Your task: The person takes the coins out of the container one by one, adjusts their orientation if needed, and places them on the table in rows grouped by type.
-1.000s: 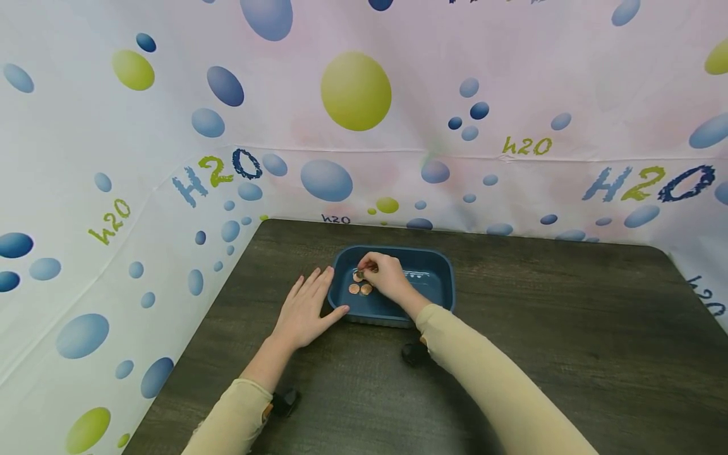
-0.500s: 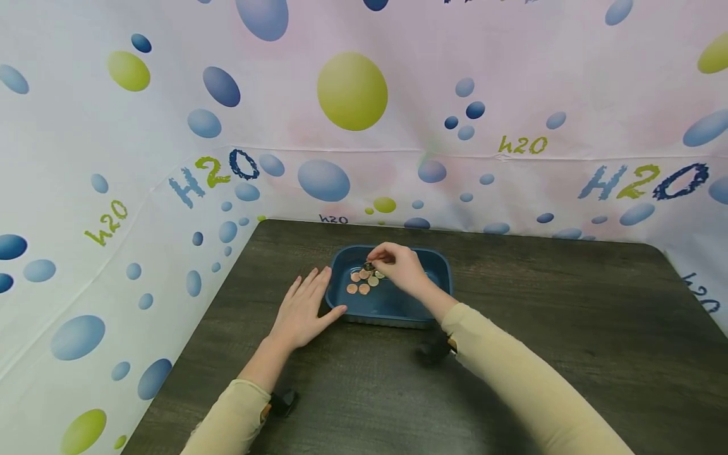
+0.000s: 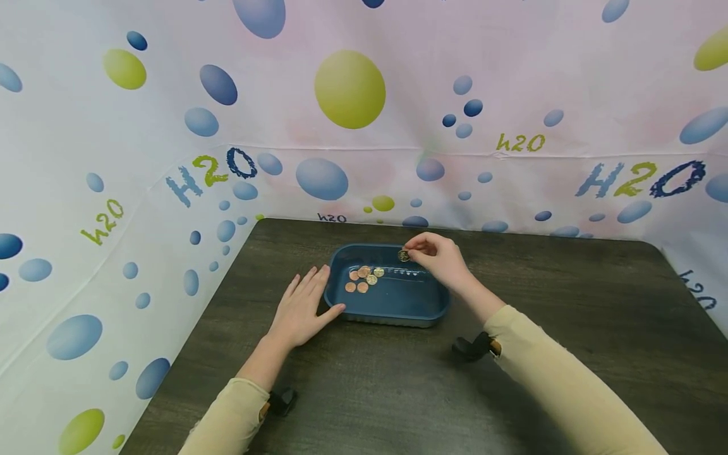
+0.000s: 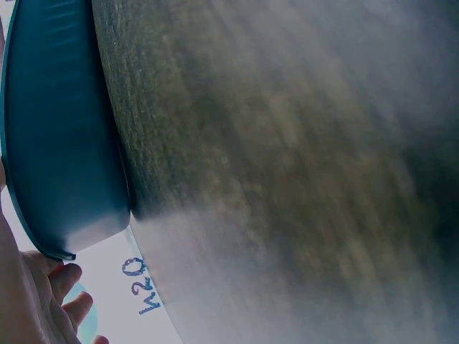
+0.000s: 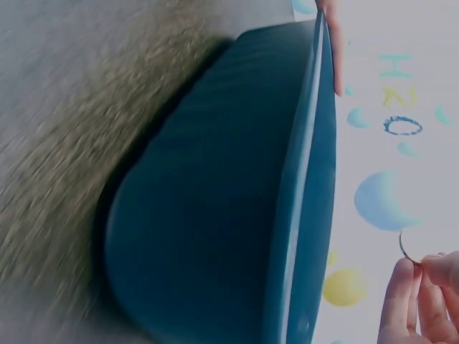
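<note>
A blue rectangular tray (image 3: pixel 392 309) with raised walls stands on the dark table. In its left half lie several coins, copper ones (image 3: pixel 363 287) and gold-coloured ones (image 3: pixel 378 272). My right hand (image 3: pixel 446 262) pinches a gold-coloured coin (image 3: pixel 404 255) between thumb and fingertips, above the tray's back right part. The right wrist view has that coin (image 5: pixel 409 249) edge-on at the fingertips, higher than the rim. At the tray's left end my left hand (image 3: pixel 300 309) lies with straight, spread fingers, its thumb and fingertips right at the rim.
The dark wood-look table (image 3: pixel 364 385) stretches out to both sides and in front of the tray. Behind it and to the left hangs a white backdrop (image 3: pixel 398 63) printed with bubbles and "H2O". Black wrist devices (image 3: pixel 476 347) sit under both forearms.
My right hand has moved right from over the coins to the tray's back right part, holding a gold-coloured coin. More coins show in the tray. The left hand stays at the rim.
</note>
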{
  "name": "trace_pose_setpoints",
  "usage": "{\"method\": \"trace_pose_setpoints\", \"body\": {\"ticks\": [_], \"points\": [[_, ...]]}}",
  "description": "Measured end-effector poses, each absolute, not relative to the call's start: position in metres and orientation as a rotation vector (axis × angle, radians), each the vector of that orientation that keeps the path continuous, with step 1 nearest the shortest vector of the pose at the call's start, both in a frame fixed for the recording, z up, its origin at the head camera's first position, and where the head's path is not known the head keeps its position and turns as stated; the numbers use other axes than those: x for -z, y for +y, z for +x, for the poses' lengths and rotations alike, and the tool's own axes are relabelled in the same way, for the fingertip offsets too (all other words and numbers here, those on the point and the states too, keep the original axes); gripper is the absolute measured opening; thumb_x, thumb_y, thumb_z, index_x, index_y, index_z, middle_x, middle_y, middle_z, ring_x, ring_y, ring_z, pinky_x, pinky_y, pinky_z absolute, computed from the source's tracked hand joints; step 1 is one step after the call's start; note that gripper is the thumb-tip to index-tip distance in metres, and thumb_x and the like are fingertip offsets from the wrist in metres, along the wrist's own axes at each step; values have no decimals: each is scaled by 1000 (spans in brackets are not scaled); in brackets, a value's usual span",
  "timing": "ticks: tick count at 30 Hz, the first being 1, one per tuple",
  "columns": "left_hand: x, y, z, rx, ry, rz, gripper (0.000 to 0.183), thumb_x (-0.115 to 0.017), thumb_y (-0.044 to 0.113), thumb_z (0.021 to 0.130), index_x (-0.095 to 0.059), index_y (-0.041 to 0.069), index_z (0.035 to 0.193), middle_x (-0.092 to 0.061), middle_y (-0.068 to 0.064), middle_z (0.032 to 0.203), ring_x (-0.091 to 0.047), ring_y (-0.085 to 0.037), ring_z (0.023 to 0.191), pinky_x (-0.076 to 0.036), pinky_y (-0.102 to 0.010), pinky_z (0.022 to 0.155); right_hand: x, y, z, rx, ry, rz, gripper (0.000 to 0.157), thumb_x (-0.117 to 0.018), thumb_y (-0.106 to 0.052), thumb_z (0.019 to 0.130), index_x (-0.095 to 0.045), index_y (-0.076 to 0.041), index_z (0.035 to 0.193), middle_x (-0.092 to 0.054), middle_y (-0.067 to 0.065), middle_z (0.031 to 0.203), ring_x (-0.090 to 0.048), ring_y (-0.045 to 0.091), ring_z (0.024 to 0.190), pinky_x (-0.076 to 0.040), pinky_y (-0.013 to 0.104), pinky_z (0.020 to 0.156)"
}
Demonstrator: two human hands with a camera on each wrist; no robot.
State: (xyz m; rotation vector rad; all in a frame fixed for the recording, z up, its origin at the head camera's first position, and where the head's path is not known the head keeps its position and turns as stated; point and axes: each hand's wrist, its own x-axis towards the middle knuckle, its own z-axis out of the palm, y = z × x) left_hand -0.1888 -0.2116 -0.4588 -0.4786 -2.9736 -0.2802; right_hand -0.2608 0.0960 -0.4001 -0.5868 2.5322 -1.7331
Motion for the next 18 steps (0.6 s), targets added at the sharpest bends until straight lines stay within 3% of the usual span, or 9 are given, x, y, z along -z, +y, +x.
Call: {"method": "trace_pose_setpoints", "body": {"ticks": [5,18], "points": [[458,-211,-189,278,-2988,-477,90,-29,73,90,-14,14,155,-18,-1,158,-11,-18,145,-9,-48,115,400,119,-260,1742,2553,-543,18,-65,-12,92,-67,-2,107,-69,14,105,-66,23,90,-54,34,78],[457,-210,-188,286,-2985,-486,89,-31,73,90,-16,12,154,-19,-2,157,-12,-19,145,-9,-48,115,415,173,-255,1772,2597,-359,26,-63,-19,94,-64,-1,112,-66,16,110,-64,11,90,-53,35,83]]}}
